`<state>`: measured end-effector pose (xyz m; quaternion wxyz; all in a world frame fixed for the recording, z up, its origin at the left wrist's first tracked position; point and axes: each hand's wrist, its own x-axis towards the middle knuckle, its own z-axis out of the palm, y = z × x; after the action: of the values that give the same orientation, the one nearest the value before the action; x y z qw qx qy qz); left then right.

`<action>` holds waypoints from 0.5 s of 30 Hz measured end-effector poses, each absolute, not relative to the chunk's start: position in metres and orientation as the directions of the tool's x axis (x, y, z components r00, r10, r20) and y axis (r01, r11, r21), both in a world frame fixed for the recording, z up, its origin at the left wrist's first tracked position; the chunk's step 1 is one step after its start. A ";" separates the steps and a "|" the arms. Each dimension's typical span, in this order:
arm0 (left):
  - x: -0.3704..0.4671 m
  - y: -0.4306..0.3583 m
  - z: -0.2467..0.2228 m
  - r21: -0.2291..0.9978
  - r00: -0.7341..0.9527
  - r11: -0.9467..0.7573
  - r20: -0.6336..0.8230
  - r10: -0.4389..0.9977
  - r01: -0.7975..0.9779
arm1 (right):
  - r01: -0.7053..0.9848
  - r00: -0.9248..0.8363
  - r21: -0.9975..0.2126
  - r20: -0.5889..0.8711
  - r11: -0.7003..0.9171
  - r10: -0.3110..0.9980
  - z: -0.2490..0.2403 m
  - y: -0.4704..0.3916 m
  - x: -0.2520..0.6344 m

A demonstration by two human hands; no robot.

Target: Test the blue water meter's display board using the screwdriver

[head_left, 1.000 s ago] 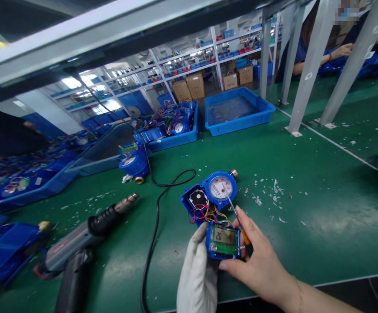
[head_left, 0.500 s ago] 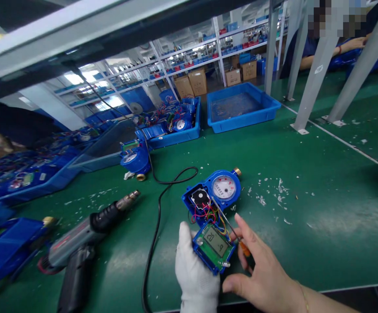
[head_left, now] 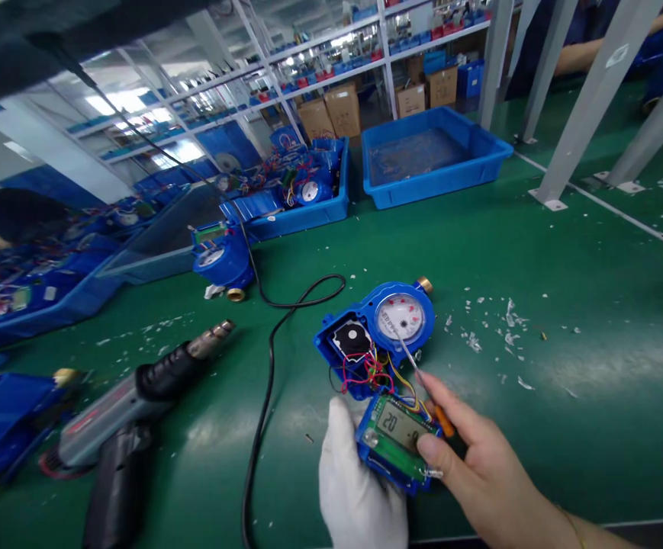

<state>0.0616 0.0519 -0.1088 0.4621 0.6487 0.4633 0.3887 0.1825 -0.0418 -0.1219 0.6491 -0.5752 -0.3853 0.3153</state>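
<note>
Left hand: the left hand [head_left: 359, 492], in a white glove, grasps the display module [head_left: 398, 441] from its left side and from below, the thumb lying along the left edge.
Right hand: the right hand [head_left: 483, 469] is bare — its thumb presses on the right edge of the display module, and the fingers close around a small screwdriver [head_left: 423, 381] with an orange handle.
Screwdriver: the thin metal shaft points up and away from the person; its tip is at the lower edge of the meter's dial.
Display module: a blue frame with a green board and a grey screen that shows digits. It is near the front edge of the green table [head_left: 537, 252], held a little tilted, and coloured wires [head_left: 368, 371] join it to the meter.
Water meter: the blue water meter [head_left: 377, 335] lies on the table just behind the module — its cover is off, the round white dial is on the right, a brass fitting at the far end.
Heat gun: a grey heat gun [head_left: 130, 400] lies well to the left, its black cable [head_left: 268, 358] curving across the table.
Trays: two blue trays [head_left: 434, 179] stand at the far side.
</note>
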 end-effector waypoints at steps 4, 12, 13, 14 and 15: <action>0.072 0.050 -0.089 0.975 0.233 0.036 -0.088 0.968 0.220 | -0.132 0.541 -0.990 -0.034 0.044 0.840 -0.124 -0.045 0.181; 0.060 0.049 -0.067 0.976 0.661 0.171 -0.216 0.718 0.133 | -0.439 0.476 -0.899 -0.234 -0.002 0.848 -0.111 -0.042 0.193; 0.058 0.053 -0.064 0.960 0.773 0.248 -0.256 0.581 0.131 | -0.456 0.461 -0.890 -0.251 -0.016 0.851 -0.108 -0.041 0.197; 0.057 0.056 -0.061 0.937 0.841 0.325 -0.276 0.465 0.128 | -0.464 0.444 -0.885 -0.259 -0.027 0.858 -0.105 -0.039 0.202; 0.058 0.061 -0.059 0.916 0.878 0.385 -0.274 0.393 0.113 | -0.462 0.427 -0.887 -0.254 -0.033 0.868 -0.102 -0.038 0.207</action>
<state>0.0576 0.0606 -0.0592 0.7995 0.5475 0.2311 0.0875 0.2071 -0.0378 -0.1018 0.6672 -0.5178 -0.1963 0.4982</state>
